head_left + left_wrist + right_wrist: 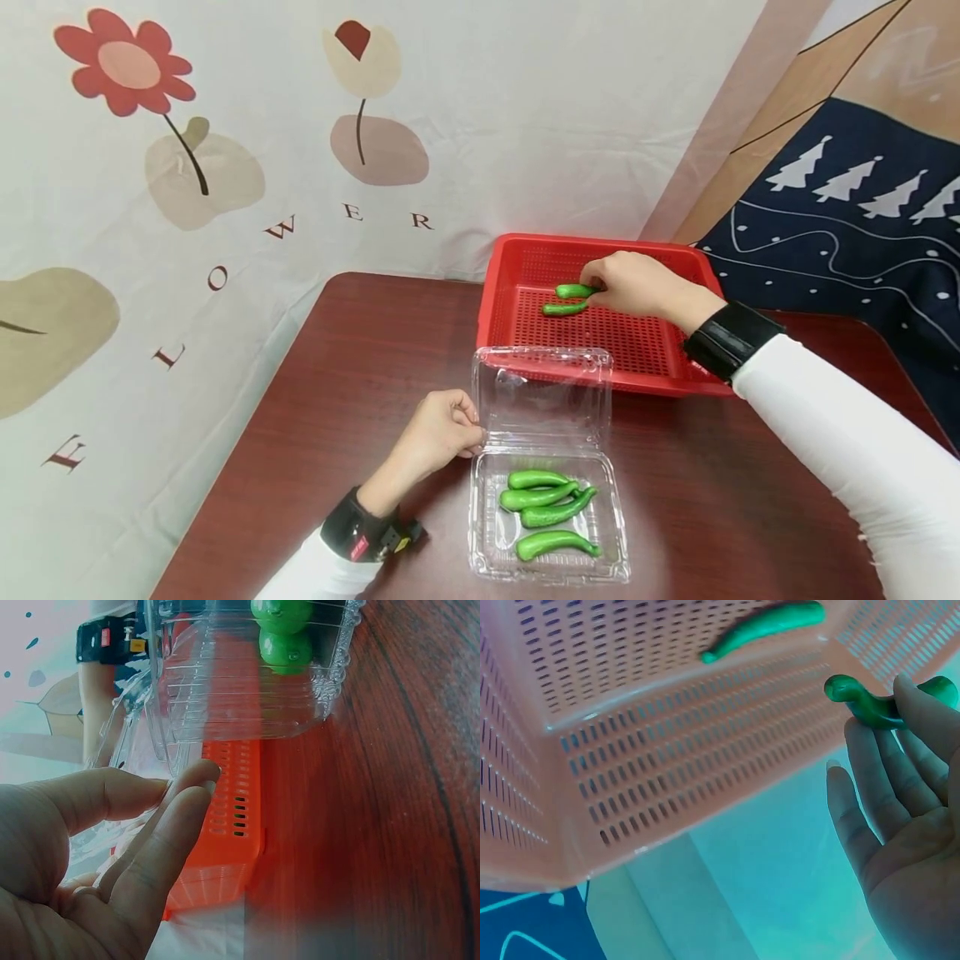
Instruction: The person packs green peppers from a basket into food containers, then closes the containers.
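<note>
Pinched between the thumb and fingers of my right hand [626,283] is a green pepper [881,709], held above the red basket [487,308]. A second green pepper [769,628] lies on the basket's slotted floor in the right wrist view. My left hand [438,429] pinches the left edge of a clear plastic clamshell box [476,517] near its hinge, thumb and fingertips close together. The box's lid [543,396] stands raised at the back. Inside the box lie several green peppers [557,543], one slightly apart in front.
The brown wooden table [360,350] carries the box and the basket, with the basket behind the box and to the right. A light curtain [480,100] printed with flowers hangs behind the table. Dark blue cloth [840,217] with white trees covers the far right.
</note>
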`<state>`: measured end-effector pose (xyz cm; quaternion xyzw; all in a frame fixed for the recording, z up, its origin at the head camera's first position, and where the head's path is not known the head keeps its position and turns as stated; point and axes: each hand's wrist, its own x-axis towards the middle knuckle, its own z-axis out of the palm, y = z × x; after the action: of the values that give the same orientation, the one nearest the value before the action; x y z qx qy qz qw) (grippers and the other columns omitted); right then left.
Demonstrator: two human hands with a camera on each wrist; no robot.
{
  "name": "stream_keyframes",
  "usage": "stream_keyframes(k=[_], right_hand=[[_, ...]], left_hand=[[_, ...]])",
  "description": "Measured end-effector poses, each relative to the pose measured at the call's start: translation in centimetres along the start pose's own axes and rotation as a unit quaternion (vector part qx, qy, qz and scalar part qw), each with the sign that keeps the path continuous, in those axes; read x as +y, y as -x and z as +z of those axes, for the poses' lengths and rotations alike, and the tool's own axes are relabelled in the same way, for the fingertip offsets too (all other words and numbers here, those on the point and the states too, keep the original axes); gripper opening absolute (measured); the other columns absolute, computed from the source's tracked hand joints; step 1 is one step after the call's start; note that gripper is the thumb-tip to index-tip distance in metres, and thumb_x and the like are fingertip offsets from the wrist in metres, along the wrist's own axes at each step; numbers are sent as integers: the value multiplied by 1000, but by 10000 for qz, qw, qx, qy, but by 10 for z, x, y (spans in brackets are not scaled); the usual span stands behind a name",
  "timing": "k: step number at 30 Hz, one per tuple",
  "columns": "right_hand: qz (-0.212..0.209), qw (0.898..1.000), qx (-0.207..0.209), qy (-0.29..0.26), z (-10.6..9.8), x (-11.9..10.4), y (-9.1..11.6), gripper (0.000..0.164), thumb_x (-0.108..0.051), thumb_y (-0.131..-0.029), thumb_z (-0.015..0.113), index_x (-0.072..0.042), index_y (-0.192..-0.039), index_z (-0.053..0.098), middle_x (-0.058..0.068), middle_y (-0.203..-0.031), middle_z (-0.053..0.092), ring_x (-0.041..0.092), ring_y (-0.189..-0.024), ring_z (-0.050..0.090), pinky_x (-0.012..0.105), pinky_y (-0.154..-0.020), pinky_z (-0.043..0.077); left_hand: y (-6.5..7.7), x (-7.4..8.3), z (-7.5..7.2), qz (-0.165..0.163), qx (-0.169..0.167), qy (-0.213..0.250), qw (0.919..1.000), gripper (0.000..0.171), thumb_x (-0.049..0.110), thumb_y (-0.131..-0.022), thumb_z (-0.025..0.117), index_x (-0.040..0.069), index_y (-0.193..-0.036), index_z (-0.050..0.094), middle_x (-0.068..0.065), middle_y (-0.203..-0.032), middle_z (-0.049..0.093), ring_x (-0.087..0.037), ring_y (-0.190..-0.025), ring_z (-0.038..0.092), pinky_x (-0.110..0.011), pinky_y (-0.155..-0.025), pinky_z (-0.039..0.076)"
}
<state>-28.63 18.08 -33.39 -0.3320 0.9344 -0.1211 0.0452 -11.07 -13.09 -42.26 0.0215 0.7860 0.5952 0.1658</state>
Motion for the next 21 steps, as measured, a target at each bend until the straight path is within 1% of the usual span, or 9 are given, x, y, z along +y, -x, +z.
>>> stream_keyframes(k=[6, 8, 14, 18, 21], right_hand=[[-21, 9994, 349, -55, -14, -8, 17, 16, -10, -89, 83, -10, -104, 77, 2, -92, 72, 18, -75, 58, 36, -69, 53], [-51, 9989, 468, -57, -17, -12, 23, 18, -10, -88, 84, -9, -105, 77, 3, -94, 73, 18, -77, 59, 36, -70, 55], [-80, 9955, 941, -23, -20, -23, 41, 28, -13, -84, 88, -9, -110, 78, 5, -98, 74, 21, -85, 65, 42, -80, 62], [-127, 9922, 1240, -84, -19, -31, 53, 30, -14, -83, 89, -9, -111, 78, 4, -98, 73, 20, -85, 65, 42, -80, 62], [-286, 9889, 1444, -195, -17, -38, 61, 31, -13, -83, 89, -10, -112, 78, 2, -99, 73, 18, -86, 65, 41, -79, 63]], left_hand=[[-1, 0, 0, -14, -17, -24, 10000, 15, -11, -77, 68, -1, -84, 59, -15, -71, 72, -19, -61, 71, -34, -59, 65], [0, 0, 0, -6, -7, -8, 10000, 16, -12, -77, 68, -1, -84, 59, -15, -71, 72, -19, -62, 71, -34, -59, 65], [1, 2, 1, 15, 36, 44, 10000, 17, -12, -76, 69, -2, -85, 59, -16, -72, 73, -21, -63, 72, -37, -60, 65], [3, 4, 1, 34, 33, 60, 10000, 17, -11, -77, 70, -2, -86, 59, -16, -73, 73, -21, -63, 72, -40, -61, 66], [3, 4, 2, 31, 37, 54, 10000, 17, -11, -76, 70, -1, -86, 59, -16, -73, 73, -20, -63, 72, -39, -61, 66]])
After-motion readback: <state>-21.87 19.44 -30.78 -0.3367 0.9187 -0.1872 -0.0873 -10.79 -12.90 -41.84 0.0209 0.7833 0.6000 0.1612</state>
